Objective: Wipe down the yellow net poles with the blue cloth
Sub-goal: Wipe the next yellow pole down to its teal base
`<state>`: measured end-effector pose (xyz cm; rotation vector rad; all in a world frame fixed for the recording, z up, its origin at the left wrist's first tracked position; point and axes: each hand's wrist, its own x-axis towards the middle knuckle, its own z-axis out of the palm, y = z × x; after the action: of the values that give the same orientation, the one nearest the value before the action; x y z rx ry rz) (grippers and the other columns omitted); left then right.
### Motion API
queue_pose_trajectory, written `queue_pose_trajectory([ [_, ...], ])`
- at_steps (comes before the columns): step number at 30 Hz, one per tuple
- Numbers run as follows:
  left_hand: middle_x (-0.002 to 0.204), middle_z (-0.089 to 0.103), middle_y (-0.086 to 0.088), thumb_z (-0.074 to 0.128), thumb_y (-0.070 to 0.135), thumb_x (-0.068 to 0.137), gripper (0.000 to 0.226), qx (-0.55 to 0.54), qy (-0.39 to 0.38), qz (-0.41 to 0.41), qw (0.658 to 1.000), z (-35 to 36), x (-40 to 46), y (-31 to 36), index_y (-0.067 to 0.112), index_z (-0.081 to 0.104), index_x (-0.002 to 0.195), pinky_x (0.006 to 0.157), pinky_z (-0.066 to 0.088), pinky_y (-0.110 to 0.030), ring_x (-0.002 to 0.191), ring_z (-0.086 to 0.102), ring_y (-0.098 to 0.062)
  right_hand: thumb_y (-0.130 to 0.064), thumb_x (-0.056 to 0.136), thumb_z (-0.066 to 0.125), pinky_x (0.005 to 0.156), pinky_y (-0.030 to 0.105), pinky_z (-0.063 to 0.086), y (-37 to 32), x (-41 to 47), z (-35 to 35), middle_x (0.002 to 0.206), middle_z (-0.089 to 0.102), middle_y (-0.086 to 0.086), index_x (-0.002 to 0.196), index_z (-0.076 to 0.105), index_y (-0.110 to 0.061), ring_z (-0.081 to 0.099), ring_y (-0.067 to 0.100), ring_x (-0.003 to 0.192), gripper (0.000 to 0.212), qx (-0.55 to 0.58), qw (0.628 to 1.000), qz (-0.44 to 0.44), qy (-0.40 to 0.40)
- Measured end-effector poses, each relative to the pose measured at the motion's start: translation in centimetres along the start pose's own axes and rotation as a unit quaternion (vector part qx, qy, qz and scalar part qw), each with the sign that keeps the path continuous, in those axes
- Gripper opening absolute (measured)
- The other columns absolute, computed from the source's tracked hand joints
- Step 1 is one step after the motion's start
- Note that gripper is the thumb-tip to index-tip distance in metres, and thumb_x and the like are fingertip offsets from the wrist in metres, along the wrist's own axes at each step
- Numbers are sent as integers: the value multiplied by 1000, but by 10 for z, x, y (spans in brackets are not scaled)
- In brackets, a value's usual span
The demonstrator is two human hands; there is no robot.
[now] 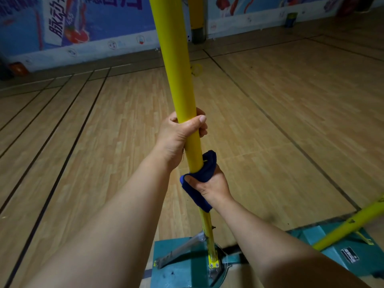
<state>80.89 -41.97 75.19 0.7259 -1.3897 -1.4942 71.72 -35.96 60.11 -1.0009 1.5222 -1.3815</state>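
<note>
Wooden floor point(270, 121), blue banner wall point(93, 28) behind. Yellow pole point(178, 80) stands near upright, long axis vertical, foot bolted to green base point(176, 271). Left hand point(180, 134) curled round pole, thumb across front. Right hand point(214, 186) below it, fingers clamping blue cloth point(205, 169) round pole. Second pole point(349, 225) slants over neighbouring base point(332, 254).

Wood-plank floor point(270, 121), dark court lines; blue printed banner wall point(93, 23); dim light.

Glossy smooth yellow pole point(176, 75), soft matt blue cloth point(204, 173), wood-grain floor point(270, 113), scuffed teal painted base point(176, 267).
</note>
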Motion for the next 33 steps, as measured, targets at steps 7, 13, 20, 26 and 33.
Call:
queue_pose_trajectory([
  [7,73,65,-5,84,23,74,25,9,-12,4,1000,-3,-1,-1,13,68,91,68,53,-31,68,63,-19,-38,59,95,89,39,57,-39,-7,0,105,73,-3,114,58,-23,69,14,99,68,2,999,-39,37],
  [13,74,65,-8,81,17,79,17,-9,-14,8,1000,-5,0,-7,14,69,91,72,55,-32,69,62,-20,-51,62,91,71,32,50,-68,-10,4,97,60,-14,106,45,-37,60,11,89,66,-138,977,-126,102],
  [20,75,69,-4,85,23,73,30,-21,-1,4,1000,-5,-1,-7,13,70,97,69,55,-30,69,67,-19,-51,61,93,62,14,41,-38,-16,17,93,54,-23,107,43,-37,57,5,83,69,-105,981,-88,139],
  [26,75,68,-3,85,26,71,32,-24,-1,3,1000,-4,-1,-8,14,70,98,69,54,-29,69,66,-18,-29,63,96,64,14,51,-13,-9,13,98,71,-5,107,52,-32,68,0,82,63,8,998,-21,66],
  [33,74,68,-1,85,26,71,29,-29,5,-1,1000,-4,1,-10,17,72,96,69,54,-29,69,66,-17,-16,68,94,63,13,55,7,6,-3,100,74,8,118,59,-13,71,11,83,61,37,996,29,-74],
])
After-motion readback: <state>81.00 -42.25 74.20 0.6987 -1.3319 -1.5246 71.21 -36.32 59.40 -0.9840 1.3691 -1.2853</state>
